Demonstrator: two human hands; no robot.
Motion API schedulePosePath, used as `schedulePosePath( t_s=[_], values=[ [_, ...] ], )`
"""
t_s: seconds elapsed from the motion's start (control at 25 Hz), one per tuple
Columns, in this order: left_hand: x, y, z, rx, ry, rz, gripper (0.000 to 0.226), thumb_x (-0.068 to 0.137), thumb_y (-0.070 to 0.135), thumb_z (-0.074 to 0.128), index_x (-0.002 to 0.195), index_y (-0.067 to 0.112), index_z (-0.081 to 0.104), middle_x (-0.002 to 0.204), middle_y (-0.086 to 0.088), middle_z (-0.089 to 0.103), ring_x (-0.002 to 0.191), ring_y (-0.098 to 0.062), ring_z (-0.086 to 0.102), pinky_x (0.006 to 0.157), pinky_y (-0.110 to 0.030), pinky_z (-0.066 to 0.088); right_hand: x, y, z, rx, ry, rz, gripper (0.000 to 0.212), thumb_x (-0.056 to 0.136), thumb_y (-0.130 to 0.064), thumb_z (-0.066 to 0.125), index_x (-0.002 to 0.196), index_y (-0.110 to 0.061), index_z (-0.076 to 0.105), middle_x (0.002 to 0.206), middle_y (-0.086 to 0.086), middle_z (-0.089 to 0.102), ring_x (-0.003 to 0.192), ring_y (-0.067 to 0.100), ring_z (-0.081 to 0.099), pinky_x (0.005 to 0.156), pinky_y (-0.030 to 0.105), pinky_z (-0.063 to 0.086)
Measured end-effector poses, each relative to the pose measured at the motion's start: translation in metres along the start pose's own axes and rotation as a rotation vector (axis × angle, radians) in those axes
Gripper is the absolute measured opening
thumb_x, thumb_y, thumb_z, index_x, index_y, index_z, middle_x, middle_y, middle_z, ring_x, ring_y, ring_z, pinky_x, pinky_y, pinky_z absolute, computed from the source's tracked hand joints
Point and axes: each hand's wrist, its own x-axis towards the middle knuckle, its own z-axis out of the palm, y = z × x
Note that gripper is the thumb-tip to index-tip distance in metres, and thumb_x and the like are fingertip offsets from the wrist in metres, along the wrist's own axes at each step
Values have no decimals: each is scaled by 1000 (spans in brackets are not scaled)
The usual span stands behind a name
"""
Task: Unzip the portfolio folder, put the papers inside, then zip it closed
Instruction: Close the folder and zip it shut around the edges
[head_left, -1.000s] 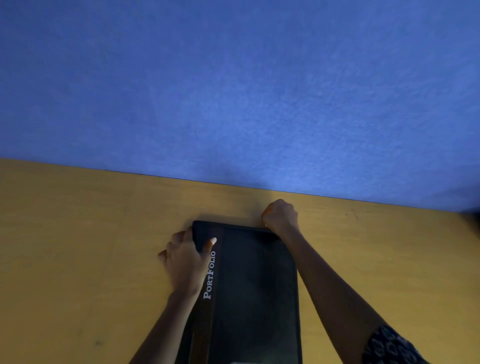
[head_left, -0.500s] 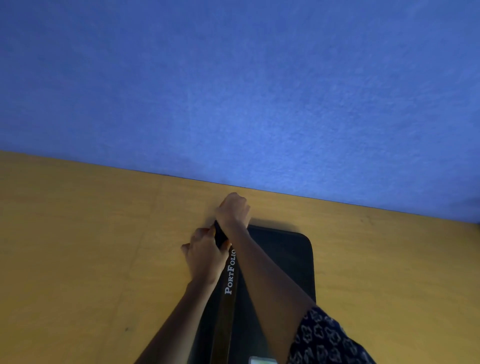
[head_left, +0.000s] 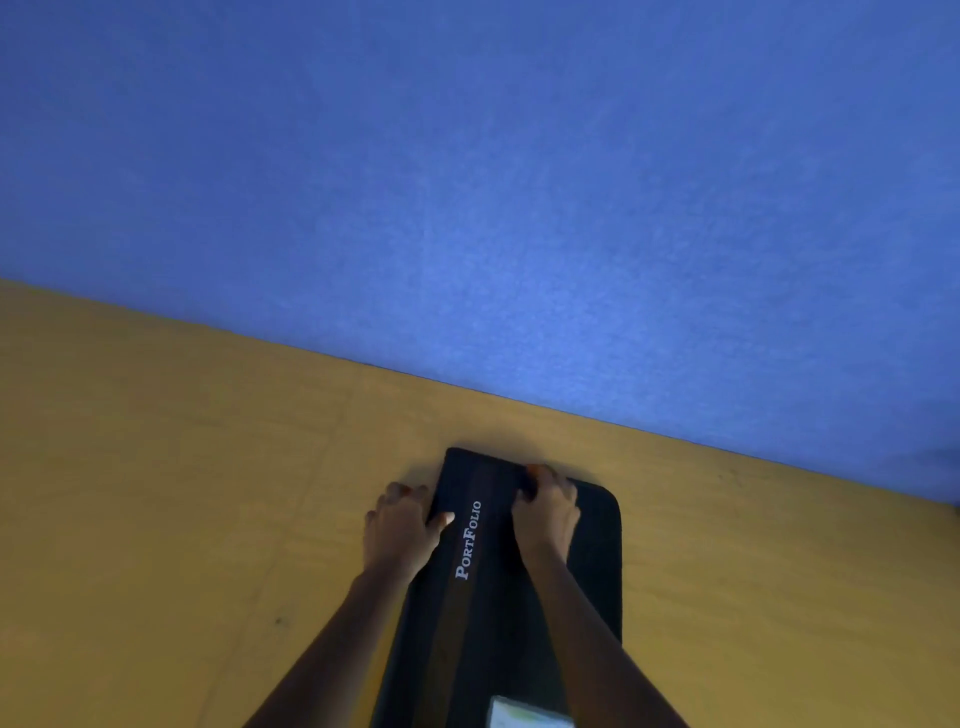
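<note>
The flat black zippered portfolio folder (head_left: 519, 587) is lying on the yellow wooden tabletop (head_left: 182, 493), its long axis running from you toward your hands. Your left hand (head_left: 402, 530) is gripping its far-left edge; your right hand (head_left: 548, 512), clenched at the far edge, is nearer the zip line, though I cannot tell whether it has the pull.

- "PORTFOLIO" in white capital letters, with a larger P and F, runs lengthwise on the black portfolio folder (head_left: 524, 613), beside a brown band on its cover.
- A pale label or card (head_left: 524, 717) at the folder's near end may carry print, too blurred to read.
</note>
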Motion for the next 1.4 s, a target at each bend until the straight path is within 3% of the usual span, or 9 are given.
schedulePosePath(
  t_s=[0.12, 0.32, 0.44, 0.6, 0.8, 1.0, 1.12, 1.28, 1.4],
  values=[
    [-35, -19, 9, -111, 3, -55, 47, 89, 47, 59, 127, 18, 58, 128, -7, 49, 118, -27, 52, 98, -38, 44, -43, 62, -15, -117, 32, 100, 64, 89, -36, 66, 146, -22, 40, 157, 5, 31, 142, 28, 27, 109, 45, 33],
    [-91, -29, 13, -249, 13, -178, 32, 89, 34, 63, 116, 17, 67, 121, -12, 56, 108, -30, 59, 87, -32, 47, -101, 110, -44, 33, -3, 388, 80, 83, -40, 73, 147, -13, 35, 147, 18, 39, 131, 39, 33, 106, 46, 34],
    [-119, -22, 9, -274, -9, -258, 25, 89, 29, 63, 106, 13, 70, 116, -13, 65, 105, -31, 62, 83, -33, 49, -119, 123, -64, 80, -84, 425, 69, 84, -28, 74, 140, -1, 44, 139, 25, 49, 129, 40, 41, 107, 41, 33],
    [-140, -20, 13, -280, -25, -313, 27, 86, 24, 66, 110, 11, 70, 115, -13, 69, 108, -31, 63, 83, -31, 49, -145, 140, -78, 111, -212, 430, 41, 85, -25, 72, 119, -3, 65, 122, 20, 66, 116, 36, 58, 96, 36, 47],
    [-144, -23, 14, -332, -59, -378, 26, 82, 20, 71, 104, 6, 71, 108, -15, 70, 102, -31, 64, 83, -32, 53, -168, 153, -76, 268, -237, 462, 29, 83, -20, 72, 107, -3, 72, 109, 18, 72, 102, 33, 66, 81, 32, 51],
    [-142, -33, 9, -347, -133, -384, 33, 79, 20, 74, 106, 2, 68, 104, -13, 69, 97, -28, 64, 77, -30, 51, -170, 149, -76, 539, -185, 592, 6, 81, -1, 69, 86, 1, 72, 94, 19, 73, 78, 29, 64, 71, 30, 49],
    [-139, -52, -2, -350, -142, -399, 38, 81, 19, 73, 112, -2, 66, 111, -16, 67, 102, -28, 63, 78, -29, 49, -176, 128, -70, 658, -135, 601, 13, 82, 11, 62, 86, 3, 70, 72, 7, 65, 60, 21, 56, 58, 22, 44],
    [-123, -89, -38, -370, -122, -382, 38, 84, 18, 72, 114, -4, 66, 115, -16, 67, 106, -29, 63, 85, -31, 51, -183, 79, -44, 753, -152, 611, 17, 83, 14, 57, 96, 10, 68, 92, 19, 68, 79, 32, 62, 77, 38, 54],
    [-101, -122, -76, -405, -100, -368, 31, 84, 16, 73, 107, -4, 69, 109, -16, 69, 101, -30, 64, 77, -29, 50, -189, 30, -23, 764, -179, 602, 17, 85, 14, 56, 98, 12, 67, 96, 22, 67, 80, 29, 59, 73, 32, 48]
  ],
)
